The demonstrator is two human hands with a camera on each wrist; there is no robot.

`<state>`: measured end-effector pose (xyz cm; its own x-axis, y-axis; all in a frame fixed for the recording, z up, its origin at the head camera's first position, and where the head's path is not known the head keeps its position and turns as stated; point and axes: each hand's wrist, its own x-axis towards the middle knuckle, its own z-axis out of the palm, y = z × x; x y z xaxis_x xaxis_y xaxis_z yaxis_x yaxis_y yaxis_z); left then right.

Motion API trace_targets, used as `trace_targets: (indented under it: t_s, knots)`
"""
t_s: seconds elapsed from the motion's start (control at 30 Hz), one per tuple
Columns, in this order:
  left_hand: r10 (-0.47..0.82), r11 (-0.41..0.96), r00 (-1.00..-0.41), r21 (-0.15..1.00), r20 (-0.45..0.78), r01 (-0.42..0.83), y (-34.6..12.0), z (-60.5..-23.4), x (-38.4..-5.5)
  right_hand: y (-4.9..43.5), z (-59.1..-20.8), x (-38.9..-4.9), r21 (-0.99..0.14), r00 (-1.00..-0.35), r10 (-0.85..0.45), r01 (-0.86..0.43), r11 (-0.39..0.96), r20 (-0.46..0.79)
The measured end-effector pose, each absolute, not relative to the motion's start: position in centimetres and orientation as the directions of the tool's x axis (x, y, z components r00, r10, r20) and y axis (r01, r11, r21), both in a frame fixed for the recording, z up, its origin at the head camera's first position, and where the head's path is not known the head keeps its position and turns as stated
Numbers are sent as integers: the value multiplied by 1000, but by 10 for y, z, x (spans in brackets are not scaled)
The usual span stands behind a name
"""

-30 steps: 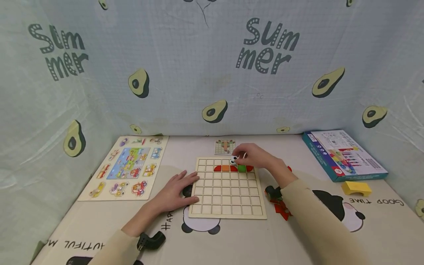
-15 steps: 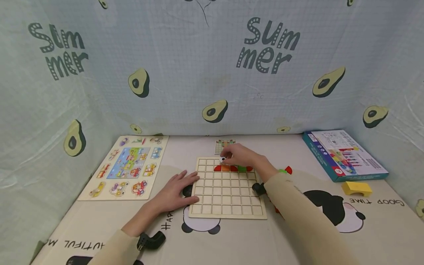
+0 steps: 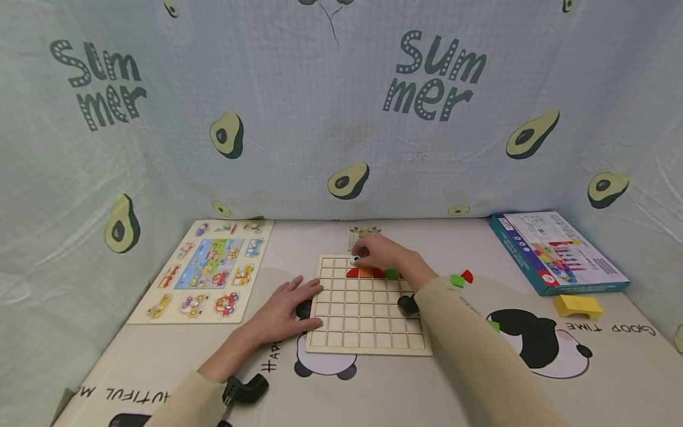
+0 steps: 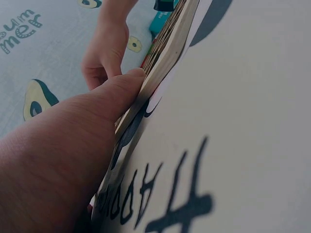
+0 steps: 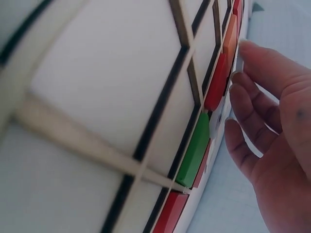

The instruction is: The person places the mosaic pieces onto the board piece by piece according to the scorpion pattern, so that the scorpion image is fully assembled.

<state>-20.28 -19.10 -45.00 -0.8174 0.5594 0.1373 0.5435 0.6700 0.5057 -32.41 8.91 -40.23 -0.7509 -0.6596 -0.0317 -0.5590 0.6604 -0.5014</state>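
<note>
My right hand [image 3: 381, 252] pinches a small white piece with a black dot, like an eye [image 3: 354, 260], at the top row of a wooden grid board [image 3: 368, 340]. In the second row lie a red rounded piece [image 3: 353, 273], an orange square [image 3: 365, 273], another red piece [image 3: 377, 273] and a green piece [image 3: 392, 273]; my right hand and wrist hide what lies further right. My left hand [image 3: 285, 311] rests on the board's left edge, fingers spread and extended. The left wrist view shows its thumb [image 4: 119, 92] against the board's rim.
A pattern card [image 3: 354, 236] lies behind the board, partly covered by my right hand. Loose green [image 3: 457, 280] and red [image 3: 467, 276] pieces lie to the right. Further out are a boxed set [image 3: 560, 252], a yellow arch block [image 3: 578, 306] and, at left, a vehicle puzzle board [image 3: 203, 270].
My right hand has moved left along the board's top row with the white eye piece, baring the loose green and red pieces at right. My left hand has stayed on the edge.
</note>
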Motion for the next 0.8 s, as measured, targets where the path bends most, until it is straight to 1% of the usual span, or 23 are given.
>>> trace_targets:
  t_s: [0.23,0.8]
  knots:
    - [559,672,-818,505,134,542,-190,-450,-203,86,-403,-325,-480,-740,-671,-573,664,-44]
    - [552,676,-824,510,127,531,-190,-450,-203,83,-406,-325,-462,-755,-655,-566,683,-44]
